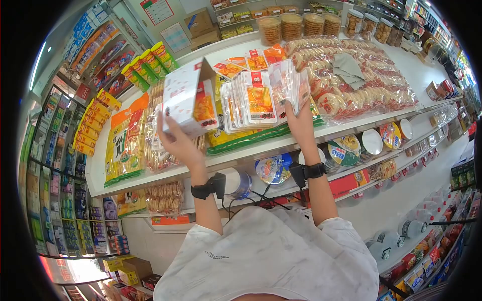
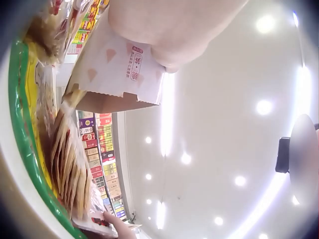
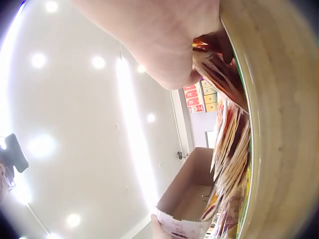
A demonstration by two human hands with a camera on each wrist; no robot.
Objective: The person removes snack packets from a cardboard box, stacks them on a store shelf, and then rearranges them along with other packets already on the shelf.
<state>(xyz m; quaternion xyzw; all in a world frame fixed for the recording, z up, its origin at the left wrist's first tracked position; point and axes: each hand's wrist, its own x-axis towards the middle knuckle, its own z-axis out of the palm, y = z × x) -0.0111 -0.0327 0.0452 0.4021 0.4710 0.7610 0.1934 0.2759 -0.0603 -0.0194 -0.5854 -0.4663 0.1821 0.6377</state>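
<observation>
My left hand grips a white cardboard box by its lower left side. The box is tilted, its open side facing right toward a row of flat snack packets. One packet with an orange food picture shows at the box's opening. Brown cardboard shows inside the box in the right wrist view. At the right end of the row, my right hand holds several packets with the thumb on their near face; its other fingers are mostly hidden behind them.
Under the packets lie yellow-and-green bags on a white counter. Bagged round crackers fill the right, with a grey cloth on top. Clear jars and green-and-yellow canisters stand behind. Instant noodle tubs sit on the shelf below.
</observation>
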